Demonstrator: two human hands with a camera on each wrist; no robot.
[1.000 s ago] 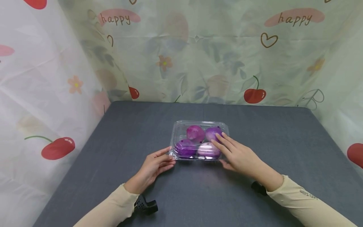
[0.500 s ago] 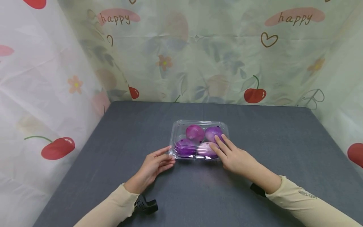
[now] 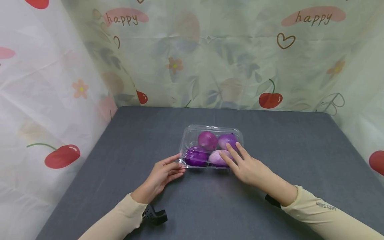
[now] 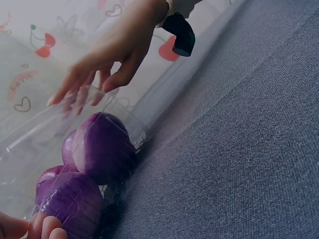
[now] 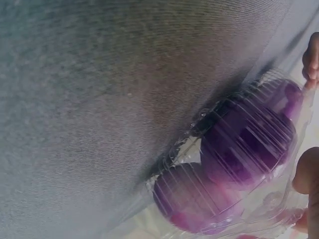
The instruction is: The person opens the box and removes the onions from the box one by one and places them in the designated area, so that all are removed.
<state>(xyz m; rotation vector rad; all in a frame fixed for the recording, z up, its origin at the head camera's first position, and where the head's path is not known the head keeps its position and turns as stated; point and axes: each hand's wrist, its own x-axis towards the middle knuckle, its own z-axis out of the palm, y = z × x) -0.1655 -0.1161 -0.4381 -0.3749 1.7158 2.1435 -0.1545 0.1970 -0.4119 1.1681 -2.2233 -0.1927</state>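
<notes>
A clear plastic clamshell box [image 3: 187, 136] holds several purple onions [image 3: 207, 140]. At its near left corner my left hand [image 3: 159, 175] pinches the rim between thumb and fingers. My right hand [image 3: 252, 168] is at the near right part, with fingers spread over the lid and the thumb hidden in the head view. From the left wrist view, the right thumb and fingers take the lid's edge [image 4: 92, 92] between them, and the lid stands slightly up from the onions. The right wrist view shows two onions [image 5: 244, 144] close up behind ribbed clear plastic.
The box stands on a dark grey cloth-covered table [image 3: 135, 133]. Printed curtains [image 3: 210, 66] with cherries and hearts hang behind and at both sides. A black wrist camera [image 3: 156, 216] sits under the left forearm.
My right hand has shifted slightly left on the box, its thumb moving out of sight. The lid's near side has risen a little. My left hand keeps its place at the corner.
</notes>
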